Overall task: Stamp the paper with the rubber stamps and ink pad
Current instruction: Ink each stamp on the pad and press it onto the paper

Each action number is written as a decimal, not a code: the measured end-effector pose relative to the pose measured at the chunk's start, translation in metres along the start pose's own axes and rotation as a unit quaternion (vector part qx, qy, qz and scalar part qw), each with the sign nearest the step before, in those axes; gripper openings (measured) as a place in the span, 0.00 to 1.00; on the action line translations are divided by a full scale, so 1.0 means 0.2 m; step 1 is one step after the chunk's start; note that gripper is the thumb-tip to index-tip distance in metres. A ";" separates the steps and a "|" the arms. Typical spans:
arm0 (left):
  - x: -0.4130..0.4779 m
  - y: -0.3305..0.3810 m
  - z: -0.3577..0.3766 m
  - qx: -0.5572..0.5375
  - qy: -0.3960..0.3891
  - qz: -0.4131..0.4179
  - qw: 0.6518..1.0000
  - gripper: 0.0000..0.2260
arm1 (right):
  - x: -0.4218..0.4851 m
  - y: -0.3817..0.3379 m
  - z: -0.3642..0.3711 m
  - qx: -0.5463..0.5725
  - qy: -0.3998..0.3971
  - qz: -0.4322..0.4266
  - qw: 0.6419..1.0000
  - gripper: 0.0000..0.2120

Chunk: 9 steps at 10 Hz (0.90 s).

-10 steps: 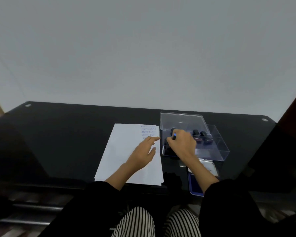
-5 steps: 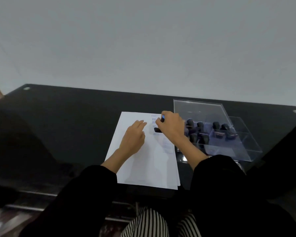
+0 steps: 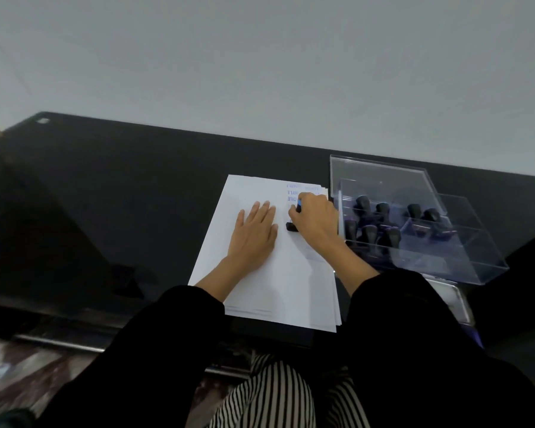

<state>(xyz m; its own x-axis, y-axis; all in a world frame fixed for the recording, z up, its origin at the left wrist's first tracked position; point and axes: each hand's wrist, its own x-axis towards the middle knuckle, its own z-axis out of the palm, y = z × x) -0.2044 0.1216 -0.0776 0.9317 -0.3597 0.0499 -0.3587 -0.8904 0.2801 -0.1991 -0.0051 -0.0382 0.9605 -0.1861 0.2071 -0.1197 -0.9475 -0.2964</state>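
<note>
On the paper (image 3: 278,288), right hand (image 3: 314,220): knuckles up, fingers curled round a black rubber stamp (image 3: 292,227), base down on the sheet's far right part, just below blue prints (image 3: 297,193).
Left hand (image 3: 255,236): flat, palm down, fingers straight and close together, pressing the sheet just left of the stamp; holding nothing.
Paper: small white stack, near the front edge of the tabletop (image 3: 121,196).
Clear box (image 3: 464,248): just right of the paper, lid raised, more black-handled stamps (image 3: 383,211) upright inside.
Ink pad (image 3: 451,301): nearer than the box, mostly hidden by the right sleeve (image 3: 399,319).
Tabletop: glossy black.
Room: plain pale wall (image 3: 260,57) behind.
</note>
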 end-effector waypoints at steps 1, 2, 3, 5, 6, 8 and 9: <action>0.00 0.00 0.00 0.013 -0.002 0.000 1.000 0.22 | -0.01 -0.01 0.01 -0.016 0.007 0.002 1.000 0.10; 0.00 0.00 0.00 0.018 -0.004 0.001 1.000 0.22 | -0.06 -0.02 0.02 -0.018 0.022 0.013 1.000 0.09; 0.00 0.01 0.00 0.028 0.000 0.001 1.000 0.22 | -0.09 -0.04 0.02 -0.012 0.027 0.027 0.999 0.07; -0.01 0.01 0.00 0.045 0.001 0.002 0.999 0.22 | -0.14 -0.04 0.03 0.001 0.037 0.034 0.999 0.08; 0.00 0.01 0.00 0.049 0.003 0.003 0.999 0.22 | -0.17 -0.04 0.04 -0.005 0.044 0.028 0.999 0.12; 0.00 0.01 0.00 0.049 0.003 0.004 0.999 0.22 | -0.14 -0.06 0.02 0.008 0.033 0.046 0.998 0.07; 0.00 0.01 0.00 0.045 0.003 0.007 0.999 0.22 | -0.11 -0.07 0.02 0.011 0.027 0.060 0.998 0.05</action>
<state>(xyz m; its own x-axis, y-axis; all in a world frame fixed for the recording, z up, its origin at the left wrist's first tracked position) -0.2059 0.1204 -0.0770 0.9270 -0.3705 0.0587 -0.3747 -0.9071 0.1918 -0.2168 0.0131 -0.0424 0.9244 -0.3123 0.2191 -0.2268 -0.9117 -0.3426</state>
